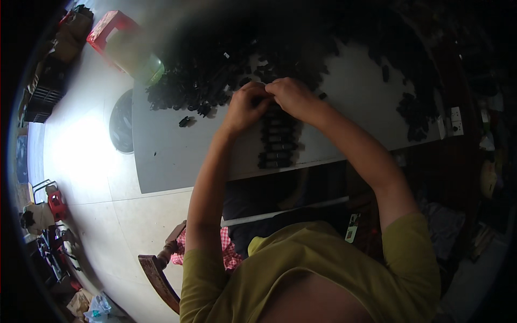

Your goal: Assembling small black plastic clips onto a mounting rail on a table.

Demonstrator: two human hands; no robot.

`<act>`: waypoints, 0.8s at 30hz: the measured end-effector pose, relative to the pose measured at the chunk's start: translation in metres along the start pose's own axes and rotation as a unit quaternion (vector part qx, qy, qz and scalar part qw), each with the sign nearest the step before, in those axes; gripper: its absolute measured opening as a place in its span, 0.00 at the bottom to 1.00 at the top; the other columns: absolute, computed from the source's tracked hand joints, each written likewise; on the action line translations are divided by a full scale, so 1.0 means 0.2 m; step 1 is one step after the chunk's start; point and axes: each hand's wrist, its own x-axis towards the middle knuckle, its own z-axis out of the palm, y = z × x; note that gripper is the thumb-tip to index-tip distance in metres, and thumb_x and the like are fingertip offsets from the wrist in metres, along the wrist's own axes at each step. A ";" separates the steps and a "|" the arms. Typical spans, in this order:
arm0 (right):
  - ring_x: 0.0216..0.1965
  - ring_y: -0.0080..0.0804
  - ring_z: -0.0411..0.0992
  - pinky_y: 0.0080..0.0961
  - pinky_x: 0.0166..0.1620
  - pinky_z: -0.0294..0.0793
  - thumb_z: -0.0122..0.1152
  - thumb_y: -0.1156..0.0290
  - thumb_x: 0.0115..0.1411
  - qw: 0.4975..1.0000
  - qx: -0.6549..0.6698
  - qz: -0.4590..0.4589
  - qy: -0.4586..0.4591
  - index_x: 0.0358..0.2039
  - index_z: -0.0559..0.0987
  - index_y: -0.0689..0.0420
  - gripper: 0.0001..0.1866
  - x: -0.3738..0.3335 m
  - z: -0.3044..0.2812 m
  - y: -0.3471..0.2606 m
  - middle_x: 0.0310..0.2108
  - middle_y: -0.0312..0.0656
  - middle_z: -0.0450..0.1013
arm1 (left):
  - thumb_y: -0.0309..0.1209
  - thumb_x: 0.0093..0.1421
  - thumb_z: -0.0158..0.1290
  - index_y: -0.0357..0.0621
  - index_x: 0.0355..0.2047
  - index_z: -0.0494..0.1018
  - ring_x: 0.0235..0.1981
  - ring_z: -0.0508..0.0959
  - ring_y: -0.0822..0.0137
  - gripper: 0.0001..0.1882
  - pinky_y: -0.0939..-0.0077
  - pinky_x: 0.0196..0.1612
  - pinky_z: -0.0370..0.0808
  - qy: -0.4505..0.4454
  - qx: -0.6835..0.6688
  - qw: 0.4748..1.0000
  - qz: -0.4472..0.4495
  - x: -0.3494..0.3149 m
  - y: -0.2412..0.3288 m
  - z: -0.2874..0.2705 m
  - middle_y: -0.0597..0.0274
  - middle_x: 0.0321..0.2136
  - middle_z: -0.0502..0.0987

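"Both left hand (246, 109) and right hand (295, 100): how open?"
"I see fingers curled, fingertips meeting; I can't tell what's pinched."
"And the black pieces (285, 146)?"
"I've a column on the worktop (167, 153), just nearer the body, with a dark heap (194, 75) beyond."

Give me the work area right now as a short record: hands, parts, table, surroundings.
Left hand: raised over the table, fingertips close to the right hand's
Right hand: fingers bent, meeting the left
Held item: too hidden to tell
Row of dark parts: below the hands, running toward the table's near edge
Pile of dark parts: beyond the hands, spread wide
Loose dark part: left of the hands, apart from the row
Table: grey top
Surroundings: red stool, upper left
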 end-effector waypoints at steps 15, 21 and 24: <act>0.31 0.38 0.75 0.33 0.34 0.73 0.65 0.66 0.52 0.980 0.029 0.164 0.113 0.29 0.80 0.56 0.08 0.00 -0.06 0.16 0.29 0.40 0.74 | 0.29 0.53 0.53 0.35 0.29 0.77 0.36 0.78 0.56 0.08 0.69 0.41 0.75 0.050 -0.004 0.999 0.014 -0.05 -0.04 0.01 0.54 0.33 0.78; 0.35 0.40 0.74 0.35 0.38 0.75 0.69 0.68 0.49 0.981 -0.125 0.083 0.125 0.33 0.77 0.53 0.11 -0.02 -0.01 0.06 0.35 0.37 0.70 | 0.21 0.53 0.53 0.38 0.38 0.75 0.34 0.78 0.57 0.11 0.71 0.37 0.75 0.171 -0.066 0.983 -0.035 -0.03 0.04 0.08 0.53 0.39 0.73; 0.35 0.39 0.73 0.33 0.37 0.74 0.67 0.69 0.51 0.990 -0.077 0.038 0.110 0.33 0.77 0.54 0.09 -0.04 -0.01 0.05 0.35 0.37 0.70 | 0.19 0.52 0.53 0.40 0.42 0.74 0.35 0.77 0.57 0.16 0.70 0.38 0.75 0.190 0.000 0.982 -0.012 -0.03 0.02 0.09 0.53 0.42 0.71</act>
